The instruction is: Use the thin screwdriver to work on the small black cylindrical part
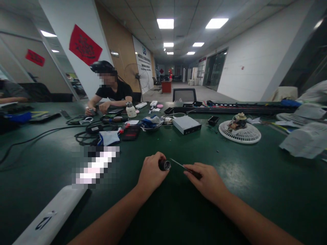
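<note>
Head view: a green workbench spreads below, its near edge cut off. A small black ring is clasped in the left hand. A thin metal blade is gripped in the right hand, angled up-left, its tip just beside the ring. Its handle is partly hidden by fingers; contact seemingly hasn't been made.

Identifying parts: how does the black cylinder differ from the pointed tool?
The black cylinder is short and wide; the pointed tool is long and thin. The cylinder has a round opening with a bright ring; the tool a bare metal shaft. The left hand and right hand hold them close together.
</note>
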`<state>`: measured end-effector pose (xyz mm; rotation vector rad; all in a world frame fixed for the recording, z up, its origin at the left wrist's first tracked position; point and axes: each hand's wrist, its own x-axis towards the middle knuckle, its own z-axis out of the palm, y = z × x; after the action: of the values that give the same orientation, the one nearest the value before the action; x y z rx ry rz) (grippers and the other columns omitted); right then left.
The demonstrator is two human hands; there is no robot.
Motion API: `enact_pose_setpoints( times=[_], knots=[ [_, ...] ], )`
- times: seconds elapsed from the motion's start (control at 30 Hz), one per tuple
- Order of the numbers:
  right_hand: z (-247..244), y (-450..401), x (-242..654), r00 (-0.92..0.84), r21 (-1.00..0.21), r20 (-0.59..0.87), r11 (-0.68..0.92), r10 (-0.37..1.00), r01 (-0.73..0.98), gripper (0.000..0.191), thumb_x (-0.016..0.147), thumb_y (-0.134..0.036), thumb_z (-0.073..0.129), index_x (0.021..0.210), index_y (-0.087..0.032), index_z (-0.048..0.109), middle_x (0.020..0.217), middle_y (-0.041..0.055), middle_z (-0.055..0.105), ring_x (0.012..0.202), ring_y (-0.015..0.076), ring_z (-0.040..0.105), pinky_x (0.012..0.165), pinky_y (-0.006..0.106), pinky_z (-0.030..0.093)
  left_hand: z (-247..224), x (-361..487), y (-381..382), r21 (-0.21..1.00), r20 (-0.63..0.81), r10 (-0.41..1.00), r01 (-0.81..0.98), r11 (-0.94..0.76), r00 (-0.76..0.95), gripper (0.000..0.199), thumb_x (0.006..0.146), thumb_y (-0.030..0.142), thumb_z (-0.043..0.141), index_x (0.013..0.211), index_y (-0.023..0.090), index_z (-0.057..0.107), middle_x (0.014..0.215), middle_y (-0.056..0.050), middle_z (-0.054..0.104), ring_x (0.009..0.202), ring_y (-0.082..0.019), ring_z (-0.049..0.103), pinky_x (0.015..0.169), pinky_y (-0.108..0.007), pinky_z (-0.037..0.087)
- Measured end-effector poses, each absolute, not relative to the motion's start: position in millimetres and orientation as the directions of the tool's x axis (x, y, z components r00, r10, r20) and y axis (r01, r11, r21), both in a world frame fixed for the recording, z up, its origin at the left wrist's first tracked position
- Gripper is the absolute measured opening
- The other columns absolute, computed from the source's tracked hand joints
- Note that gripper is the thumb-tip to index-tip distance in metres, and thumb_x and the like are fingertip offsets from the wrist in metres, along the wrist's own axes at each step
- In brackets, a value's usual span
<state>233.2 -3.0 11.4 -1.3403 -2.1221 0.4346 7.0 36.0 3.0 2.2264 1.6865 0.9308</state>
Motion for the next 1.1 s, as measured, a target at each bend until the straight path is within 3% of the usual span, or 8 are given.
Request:
enact_pose_setpoints(
  times=[0.27,0.5,0.7,1.1],
  knots=[
    [7.1,-6.5,230.1,-0.381,-0.448,0.301,0.482,0.874,0.753,0.029,0.095,-0.029,0.054,0.117,-0.028,0.071,0.078,0.0002,0.067,0.066,0.015,0.06,0.059,0.027,0.041,6.9,8.6,31.7,0.464,0.411,0.888,0.791,-0.398,0.206,0.012,0.075,0.019,0.067,0.084,0.022,0.059,0.083,0.0,0.065,0.083,-0.02,0.059,0.082,-0.038,0.043],
    [5.1,-6.7,228.1,-0.36,-0.476,0.348,0.494,0.866,0.727,0.027,0.095,-0.027,0.053,0.114,-0.025,0.072,0.078,0.0004,0.067,0.066,0.0143,0.061,0.061,0.027,0.042,8.2,11.5,30.4,0.391,0.427,0.85,0.785,-0.481,0.309,0.011,0.075,0.016,0.066,0.081,0.021,0.059,0.082,0.001,0.064,0.083,-0.02,0.058,0.084,-0.038,0.041],
    [6.9,-9.9,226.4,-0.421,-0.453,0.356,0.548,0.834,0.703,0.028,0.094,-0.026,0.054,0.115,-0.026,0.072,0.075,-0.0003,0.065,0.064,0.0135,0.059,0.059,0.026,0.041,6.0,11.1,30.9,0.376,0.449,0.835,0.78,-0.5,0.319,0.011,0.075,0.014,0.065,0.081,0.021,0.059,0.082,0.001,0.064,0.083,-0.02,0.058,0.084,-0.038,0.039],
    [5.6,-9.0,226.4,-0.361,-0.457,0.38,0.512,0.852,0.727,0.027,0.094,-0.025,0.054,0.112,-0.025,0.073,0.076,0.0003,0.067,0.064,0.014,0.06,0.061,0.026,0.043,7.4,12.3,30.6,0.345,0.442,0.829,0.788,-0.509,0.342,0.008,0.078,0.015,0.063,0.083,0.021,0.06,0.086,0.0,0.067,0.087,-0.021,0.059,0.086,-0.04,0.04]
  ],
)
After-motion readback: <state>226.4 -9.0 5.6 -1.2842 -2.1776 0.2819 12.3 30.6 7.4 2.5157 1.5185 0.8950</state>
